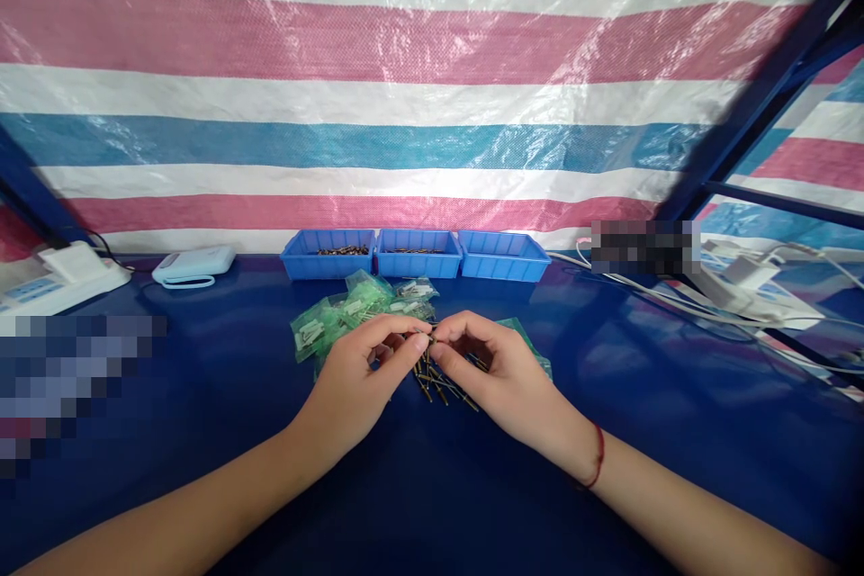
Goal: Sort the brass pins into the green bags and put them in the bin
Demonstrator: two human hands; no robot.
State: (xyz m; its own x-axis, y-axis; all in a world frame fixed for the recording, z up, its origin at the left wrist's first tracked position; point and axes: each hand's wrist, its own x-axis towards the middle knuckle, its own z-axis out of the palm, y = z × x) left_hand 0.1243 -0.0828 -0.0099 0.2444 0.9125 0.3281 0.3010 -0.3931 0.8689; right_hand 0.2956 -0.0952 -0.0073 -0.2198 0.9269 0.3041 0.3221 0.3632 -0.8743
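Observation:
My left hand point(368, 364) and my right hand point(496, 369) meet tip to tip at the middle of the table. Both are closed in a pinch, thumb against forefinger, around something small and metallic, mostly hidden by the fingertips. Just below them lies a loose pile of thin metal pins point(442, 394) with brass-coloured ends, partly covered by my right hand. Behind my left hand are several green-tinted clear plastic bags point(368, 292) with pale labels. Another greenish bag point(533, 351) shows beyond my right hand.
Three blue bins stand along the back: the left bin point(328, 266) and middle bin point(418, 266) hold small brownish metal parts, beside the right bin point(506, 266). A light-blue power bank point(194, 265) and a power strip point(67, 274) lie left. White cables point(675, 292) run along the right.

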